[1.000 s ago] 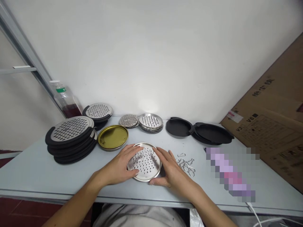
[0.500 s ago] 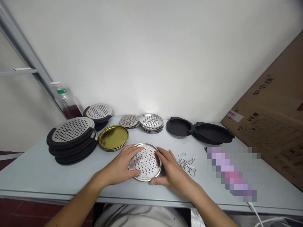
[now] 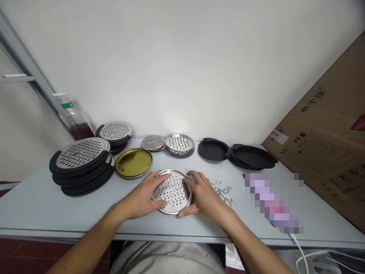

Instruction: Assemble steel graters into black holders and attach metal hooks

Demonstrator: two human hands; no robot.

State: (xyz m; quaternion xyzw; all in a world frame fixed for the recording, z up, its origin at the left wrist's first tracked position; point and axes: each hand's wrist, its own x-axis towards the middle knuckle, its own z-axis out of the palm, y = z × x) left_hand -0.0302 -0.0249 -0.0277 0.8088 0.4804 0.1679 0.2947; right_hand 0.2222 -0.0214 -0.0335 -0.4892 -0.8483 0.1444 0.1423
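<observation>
A round perforated steel disc [image 3: 172, 190] lies on the pale table [image 3: 42, 209] in front of me. My left hand [image 3: 145, 196] cups its left rim, fingers curved over the edge. My right hand [image 3: 203, 196] cups the right rim, fingers on top and thumb under the near edge. Both hands grip the disc. Just right of my right hand lies a small pile of metal clips [image 3: 224, 192].
At the left stand black-rimmed grater lids in a stack [image 3: 81, 165] and a smaller stack [image 3: 114, 134], with a gold tin lid [image 3: 133, 163] beside them. Behind are steel discs [image 3: 179, 144], black rubber rings [image 3: 236, 154], a bottle [image 3: 71, 116]. A cardboard box [image 3: 327, 152] leans at right.
Both hands stay on the disc; my right fingers have curled further over its rim. The view has shifted slightly.
</observation>
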